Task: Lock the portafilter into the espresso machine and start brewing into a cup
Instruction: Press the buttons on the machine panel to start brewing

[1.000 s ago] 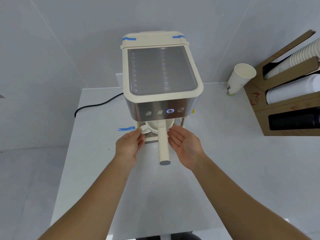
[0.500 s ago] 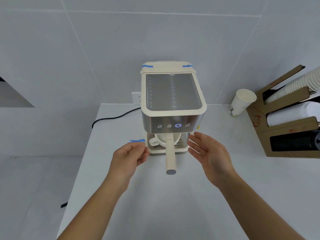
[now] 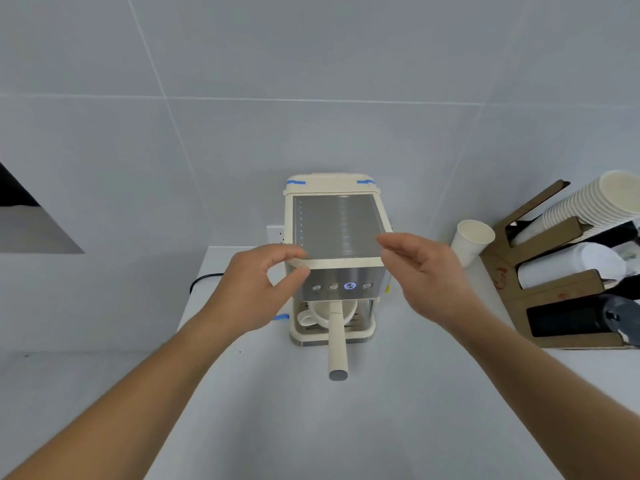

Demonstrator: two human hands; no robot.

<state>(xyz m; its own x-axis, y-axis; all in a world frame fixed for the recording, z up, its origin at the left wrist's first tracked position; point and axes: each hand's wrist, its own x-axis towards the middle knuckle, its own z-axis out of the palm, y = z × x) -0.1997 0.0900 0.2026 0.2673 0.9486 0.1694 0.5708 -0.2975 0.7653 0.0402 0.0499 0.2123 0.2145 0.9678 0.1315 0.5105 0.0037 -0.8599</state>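
Note:
A cream espresso machine (image 3: 334, 226) stands on the white counter (image 3: 311, 427) against the wall. Its portafilter sits under the front panel, and the portafilter's cream handle (image 3: 336, 344) points straight toward me. A white cup (image 3: 320, 315) rests on the drip tray beneath it, handle to the left. One of the front buttons (image 3: 349, 286) glows blue. My left hand (image 3: 258, 289) hovers at the machine's left front corner, fingers apart and empty. My right hand (image 3: 426, 271) hovers at the right front corner, also spread and empty.
A paper cup (image 3: 471, 240) stands to the right of the machine. A cardboard dispenser (image 3: 568, 271) with stacked cups and lids fills the right edge. A black power cord (image 3: 202, 280) runs along the counter on the left. The counter's left edge drops off near the cord.
Both hands rose from beside the cup and portafilter handle up to the machine's top front corners. The view pulled back and tilted upward, so the machine looks smaller.

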